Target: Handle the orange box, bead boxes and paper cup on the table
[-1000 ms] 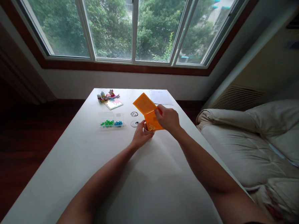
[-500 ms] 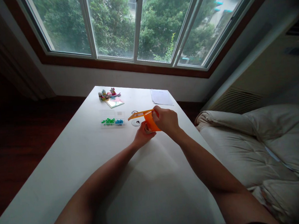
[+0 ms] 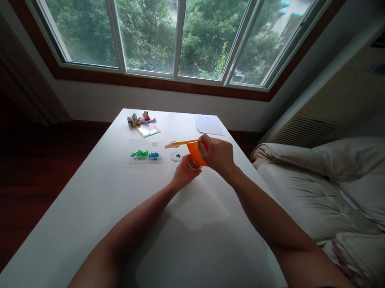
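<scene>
Orange, translucent plastic forms the hinged case [image 3: 194, 152] pinched in the right hand [image 3: 219, 154], tilted at the mouth of a cup [image 3: 191, 164] in the left hand's [image 3: 183, 172] curled grip; whether case and rim touch is hard to tell. Farther left on the white table [image 3: 87, 227] sits a clear box [image 3: 140, 143] with green pieces [image 3: 139, 154] and blue pieces [image 3: 154, 155].

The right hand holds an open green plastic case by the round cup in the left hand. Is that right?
No: in the head view, the open plastic case is orange, not green. The right hand holds it by the round cup in the left hand.
</scene>
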A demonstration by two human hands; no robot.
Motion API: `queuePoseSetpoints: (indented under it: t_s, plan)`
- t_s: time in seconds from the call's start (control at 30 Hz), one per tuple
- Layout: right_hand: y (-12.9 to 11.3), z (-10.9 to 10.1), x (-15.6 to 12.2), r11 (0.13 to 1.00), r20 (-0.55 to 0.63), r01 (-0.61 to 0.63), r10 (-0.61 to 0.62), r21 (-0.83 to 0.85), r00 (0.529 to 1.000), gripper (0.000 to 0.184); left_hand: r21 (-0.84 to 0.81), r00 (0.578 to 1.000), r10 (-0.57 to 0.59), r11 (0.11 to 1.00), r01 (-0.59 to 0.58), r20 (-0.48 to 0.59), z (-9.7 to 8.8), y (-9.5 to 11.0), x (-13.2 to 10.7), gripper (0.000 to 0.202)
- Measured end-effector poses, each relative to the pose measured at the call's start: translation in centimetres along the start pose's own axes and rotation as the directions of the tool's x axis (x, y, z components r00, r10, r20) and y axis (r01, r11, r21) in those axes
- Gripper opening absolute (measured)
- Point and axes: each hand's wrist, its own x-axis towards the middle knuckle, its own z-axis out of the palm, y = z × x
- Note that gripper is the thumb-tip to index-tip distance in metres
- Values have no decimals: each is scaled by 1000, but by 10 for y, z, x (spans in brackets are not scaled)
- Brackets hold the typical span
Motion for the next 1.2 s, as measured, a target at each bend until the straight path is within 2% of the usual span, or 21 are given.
queuePoseSetpoints:
  t_s: [0.37,0.57,0.7,0.8,0.9,0.97,1.07,1.2]
  plan:
    - [11,7,-4,999,-126,18,-13,37,992,33,48,1000,-4,999,4,-7,-4,-2,0,75]
    - [18,16,-7,987,-189,153,-140,52,972,33,91,1000,20,996,-17,-23,-6,-7,0,78]
    - [24,21,-11,956,-199,291,-277,46,940,31,127,999,36,991,-34,-11,-7,-12,2,62]
    - [27,24,-15,964,-235,261,-240,59,942,31,137,1000,15,990,-14,-8,-8,-14,3,62]
    - [28,23,-17,961,-221,259,-234,94,947,32,133,1000,-4,991,3,7,-10,-15,2,62]
    - [31,21,-16,970,-228,194,-157,149,961,32,130,1000,0,991,0,3,-10,-15,1,65]
    - [39,19,-14,960,-240,-43,112,277,964,35,125,999,38,992,-33,-31,-12,-13,0,75]
    - [61,36,-10,829,-170,-235,363,507,916,36,126,997,67,990,-61,-45,-18,-10,-1,77]
